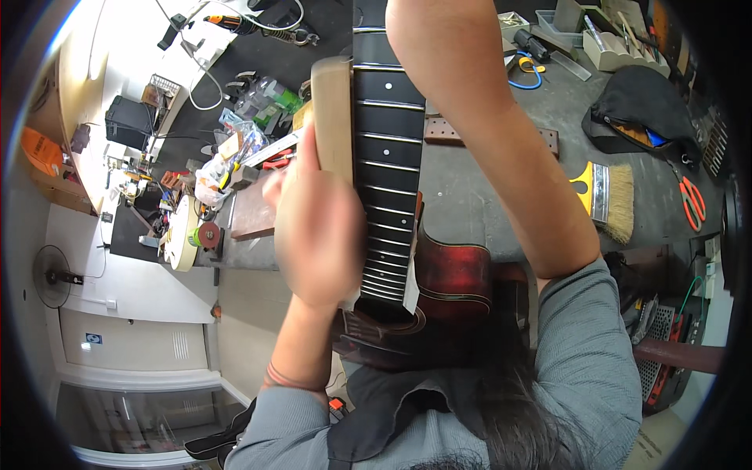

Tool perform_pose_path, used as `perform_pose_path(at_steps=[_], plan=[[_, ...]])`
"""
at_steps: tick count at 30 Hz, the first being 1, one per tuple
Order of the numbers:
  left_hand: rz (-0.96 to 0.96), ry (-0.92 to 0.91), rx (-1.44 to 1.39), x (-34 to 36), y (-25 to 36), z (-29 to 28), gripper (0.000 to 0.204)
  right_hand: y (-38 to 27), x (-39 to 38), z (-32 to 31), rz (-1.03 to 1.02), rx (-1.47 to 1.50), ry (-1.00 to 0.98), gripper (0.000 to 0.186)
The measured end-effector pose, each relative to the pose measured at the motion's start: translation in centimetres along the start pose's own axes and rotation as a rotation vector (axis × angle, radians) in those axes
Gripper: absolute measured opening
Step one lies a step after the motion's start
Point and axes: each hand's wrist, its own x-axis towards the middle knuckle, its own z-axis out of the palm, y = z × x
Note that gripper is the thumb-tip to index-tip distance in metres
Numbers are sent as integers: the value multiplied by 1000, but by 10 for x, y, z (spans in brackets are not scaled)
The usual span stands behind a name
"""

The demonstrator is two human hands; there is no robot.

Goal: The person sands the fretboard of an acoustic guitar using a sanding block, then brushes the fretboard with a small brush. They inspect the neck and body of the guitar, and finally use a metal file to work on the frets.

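My left hand (317, 231), smeared by motion, grips a long pale wooden block (333, 94), one finger along its side. The block lies against the left edge of a dark guitar fretboard (388, 133) with silver frets and dot inlays. Below the neck is the red, dark-edged guitar body (454, 278). A pale strip (410, 286) shows beside the lower frets. My right hand (439, 23) is at the top edge above the upper fretboard, its fingers out of frame, the forearm crossing the right side.
The grey bench (462, 188) carries a drilled brown bar (442, 129), a brush (611, 204), scissors (692, 200), a black bag (638, 110) and trays (607, 47). Bottles, bags and tools clutter the left (251, 102). A fan (53, 276) stands at far left.
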Motion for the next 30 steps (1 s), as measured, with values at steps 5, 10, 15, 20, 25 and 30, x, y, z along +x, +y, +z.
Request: perform_pose_path(at_steps=[5,10,15,20,25,30], plan=[[-231,78,-398,93,17,25,59,-36,-2,-10,93,-13,-45,54],[-19,52,-281,22,11,8,62,-29,-1,-2,57,-68,-39,54],[-179,88,-461,107,20,19,60,-39,1,-5,113,109,-68,54],[-36,103,-283,59,-2,16,62,-44,7,0,125,88,-45,54],[-190,113,-430,82,17,15,62,-12,3,1,71,75,-45,57],[-299,126,-708,124,29,23,62,-13,7,-3,117,102,-57,55]])
